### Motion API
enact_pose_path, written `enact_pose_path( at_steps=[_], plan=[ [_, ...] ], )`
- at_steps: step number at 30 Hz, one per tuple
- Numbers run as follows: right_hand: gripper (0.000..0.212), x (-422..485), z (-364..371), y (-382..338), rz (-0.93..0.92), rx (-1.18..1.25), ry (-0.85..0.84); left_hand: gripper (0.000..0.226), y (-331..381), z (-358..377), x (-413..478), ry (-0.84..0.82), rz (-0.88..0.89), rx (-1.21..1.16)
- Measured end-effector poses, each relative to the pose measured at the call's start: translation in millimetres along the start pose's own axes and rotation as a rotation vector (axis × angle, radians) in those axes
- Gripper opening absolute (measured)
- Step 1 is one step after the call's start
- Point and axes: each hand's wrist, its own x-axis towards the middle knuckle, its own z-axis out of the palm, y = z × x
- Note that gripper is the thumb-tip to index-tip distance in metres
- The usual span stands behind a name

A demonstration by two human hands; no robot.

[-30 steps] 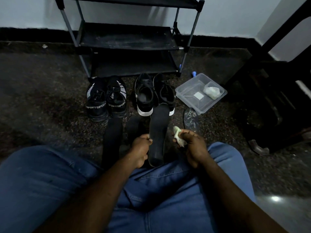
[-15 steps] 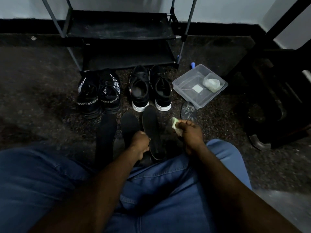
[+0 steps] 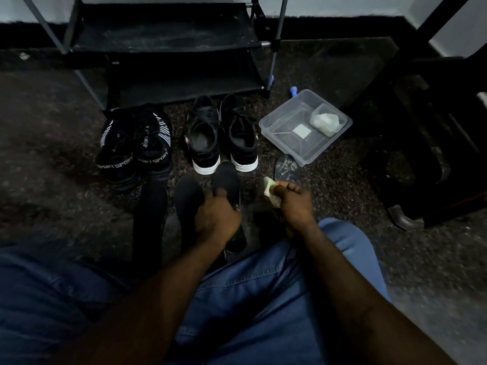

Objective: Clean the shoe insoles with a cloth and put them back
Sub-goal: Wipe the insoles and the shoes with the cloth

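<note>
My left hand (image 3: 216,219) grips a black insole (image 3: 227,180) by its middle; the toe end points at the white-soled black shoes (image 3: 222,138). To its right, apart from the insole, my right hand (image 3: 292,204) holds a crumpled pale green cloth (image 3: 270,189). Two more black insoles lie on the floor: one (image 3: 150,217) at the left and one (image 3: 185,196) partly under my left hand. A pair of black "SPORT" sneakers (image 3: 135,148) stands left of the other pair.
A clear plastic tub (image 3: 284,122) with a pale wad of cloth inside sits at the right. A transparent insole-shaped piece (image 3: 286,167) lies before it. A black shoe rack (image 3: 168,48) stands behind the shoes, and dark furniture (image 3: 427,154) fills the right. My jeans-clad legs cover the foreground.
The held insole has come down and left, toward the floor beside the other insoles. My right hand with the cloth has stayed to its right. The camera tilted down a little.
</note>
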Motion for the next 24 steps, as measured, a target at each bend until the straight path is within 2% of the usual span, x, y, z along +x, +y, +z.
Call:
enact_pose_path(
  at_steps=[4,9,11,15,18,21,24],
  plan=[
    [0.018,1,-5,-6,-0.031,0.041,0.036,0.034,32,13,19,-0.112,0.099,-0.102],
    [0.02,17,-18,-18,-0.025,0.102,0.108,0.029,76,34,44,-0.134,0.164,-0.093],
    [0.015,27,-25,-21,-0.032,0.093,0.137,0.03,90,44,56,-0.142,0.152,-0.086],
    [0.027,41,-37,-26,-0.059,0.042,0.144,0.035,112,60,82,-0.089,0.1,-0.215],
    [0.026,51,-41,-25,-0.032,0.087,0.147,0.042,130,69,104,-0.041,0.12,-0.224],
    [0.019,57,-43,-22,-0.006,0.098,0.173,0.052,140,70,123,-0.05,0.133,-0.268],
    [0.02,62,-43,-18,0.026,0.141,0.157,0.05,144,69,139,-0.116,0.146,-0.375]
  ],
)
